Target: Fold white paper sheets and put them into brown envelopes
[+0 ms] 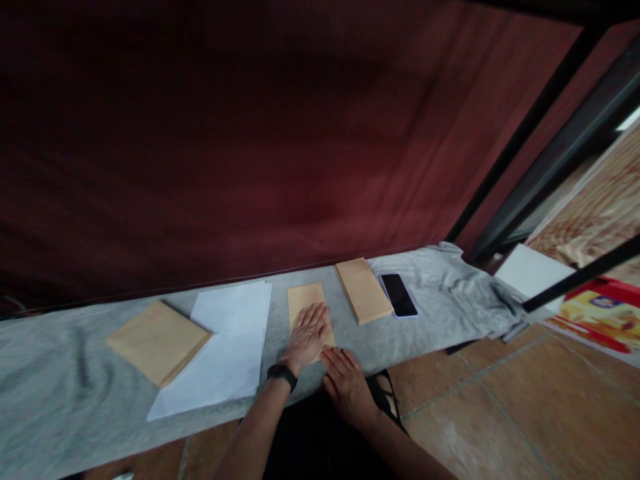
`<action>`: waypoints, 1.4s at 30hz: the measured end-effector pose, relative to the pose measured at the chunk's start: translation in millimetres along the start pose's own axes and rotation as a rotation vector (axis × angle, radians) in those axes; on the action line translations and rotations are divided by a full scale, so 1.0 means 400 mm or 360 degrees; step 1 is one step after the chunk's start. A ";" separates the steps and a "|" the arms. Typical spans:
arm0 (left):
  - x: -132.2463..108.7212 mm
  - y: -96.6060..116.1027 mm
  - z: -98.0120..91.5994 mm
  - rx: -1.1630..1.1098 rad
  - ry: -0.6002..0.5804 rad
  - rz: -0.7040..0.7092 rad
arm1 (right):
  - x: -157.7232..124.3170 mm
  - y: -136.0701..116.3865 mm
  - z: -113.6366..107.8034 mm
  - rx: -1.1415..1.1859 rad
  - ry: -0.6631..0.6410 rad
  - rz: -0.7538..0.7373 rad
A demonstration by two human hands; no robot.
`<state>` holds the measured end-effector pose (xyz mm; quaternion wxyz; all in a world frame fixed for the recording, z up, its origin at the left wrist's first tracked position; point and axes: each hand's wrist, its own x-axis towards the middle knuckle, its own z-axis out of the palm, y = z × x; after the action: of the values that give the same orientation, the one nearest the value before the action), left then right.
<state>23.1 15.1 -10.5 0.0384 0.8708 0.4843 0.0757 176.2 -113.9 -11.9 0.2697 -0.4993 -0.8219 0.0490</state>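
Note:
A single brown paper envelope (306, 295) lies lengthwise on the grey cloth in front of me. My left hand (308, 331), with a black band at the wrist, rests flat across its middle, fingers stretched out. At the envelope's near right corner lies my right hand (346, 381), its fingers extended and touching the edge there. Both hands cover part of the envelope. To the right is a neat stack of brown envelopes (364, 291). Another brown stack (159, 341) sits at the left, partly on top of white paper sheets (231, 340).
A smartphone (399, 295) lies right of the envelope stack. Grey cloth (450, 300) covers the narrow bench against a dark red panel (280, 147). Black metal bars (525, 133), a white box (533, 270) and a red-yellow carton (603, 317) stand at the right above the tiled floor (500, 413).

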 end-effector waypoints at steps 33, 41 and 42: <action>-0.313 0.134 -0.025 0.0082 0.0257 -0.0110 | -0.018 0.019 0.009 -0.0087 -0.0097 -0.0094; -0.317 0.131 -0.013 0.0078 0.0273 -0.0101 | -0.017 0.015 0.001 -0.0120 -0.0098 -0.0107; -0.319 0.131 -0.012 0.0081 0.0281 -0.0104 | -0.018 0.014 0.001 -0.0125 -0.0093 -0.0103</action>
<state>0.0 -120.8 -10.5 -0.0240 0.8450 0.5159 0.1386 183.1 -117.0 -17.1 0.2272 -0.4810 -0.8465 0.0227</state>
